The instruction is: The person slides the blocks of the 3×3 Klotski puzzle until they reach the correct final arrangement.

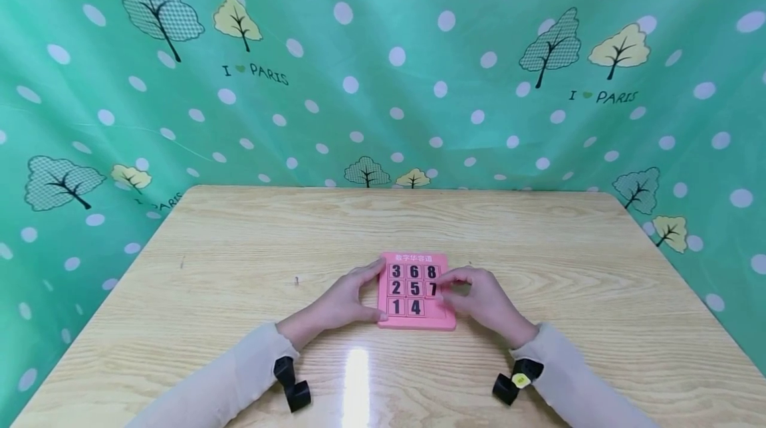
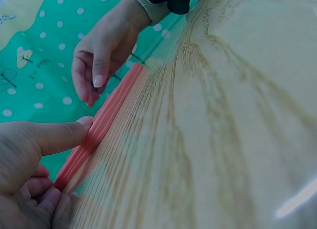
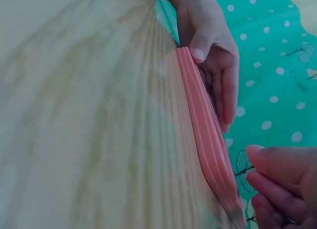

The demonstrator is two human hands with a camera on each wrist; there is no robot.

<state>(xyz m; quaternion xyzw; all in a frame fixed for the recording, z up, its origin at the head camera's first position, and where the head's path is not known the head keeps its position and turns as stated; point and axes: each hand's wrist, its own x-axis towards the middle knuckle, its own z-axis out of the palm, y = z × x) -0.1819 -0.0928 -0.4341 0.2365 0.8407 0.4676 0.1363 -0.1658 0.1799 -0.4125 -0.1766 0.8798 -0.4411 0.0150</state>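
A pink number slide puzzle (image 1: 417,323) lies flat on the wooden table, its tiles reading 3 6 8, 2 5 7 and 1 4 from the top row down, with a gap at bottom right. My left hand (image 1: 344,298) grips its left side, index finger by the top corner and thumb at the bottom one; the left wrist view shows the thumb on the pink side edge (image 2: 111,115). My right hand (image 1: 481,295) is over the puzzle's right side, bent index finger and thumb close to the 7 tile (image 1: 433,289). In the right wrist view its thumb and fingertips (image 3: 256,150) stand slightly apart.
The light wooden table (image 1: 269,228) extends around the puzzle on all sides. A green dotted cloth (image 1: 383,102) with tree prints hangs behind it and along both sides. Black wrist cameras (image 1: 291,385) are strapped at both sleeves. A bright reflection shows on the table's near part.
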